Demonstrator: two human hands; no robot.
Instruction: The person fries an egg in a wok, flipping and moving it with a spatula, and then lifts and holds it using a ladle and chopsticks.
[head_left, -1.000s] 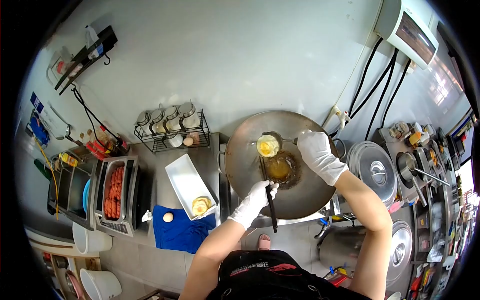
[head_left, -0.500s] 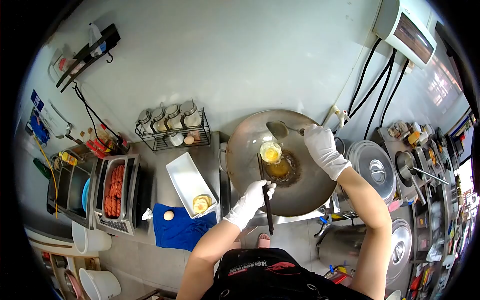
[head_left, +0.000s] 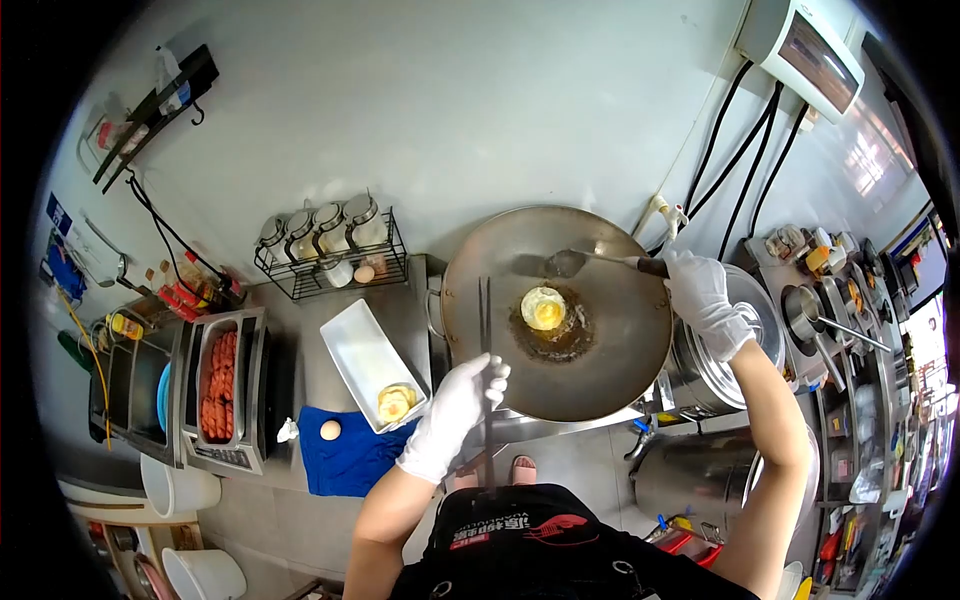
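Note:
A fried egg [head_left: 544, 309] lies in the oily middle of the large wok [head_left: 610, 375]. My gloved left hand [head_left: 463, 405] is closed round dark chopsticks [head_left: 487, 325], whose tips point up over the wok's left side, apart from the egg. At the wok's upper right, my gloved right hand [head_left: 703, 298] grips the handle of a ladle [head_left: 566, 263], its bowl resting near the back of the wok. Left of the wok, a white rectangular tray [head_left: 355, 340] holds another fried egg [head_left: 396, 402] at its near end.
A whole egg [head_left: 330, 430] sits on a blue cloth [head_left: 345, 465]. Behind the tray stands a wire rack [head_left: 300, 285] with lidded jars. Farther left is a container of red meat [head_left: 218, 385]. A lidded pot [head_left: 735, 335] stands right of the wok.
The egg has left the ladle and now lies in the wok's middle. My right hand has drawn the ladle to the right. My left hand and the chopsticks have moved left, away from the egg.

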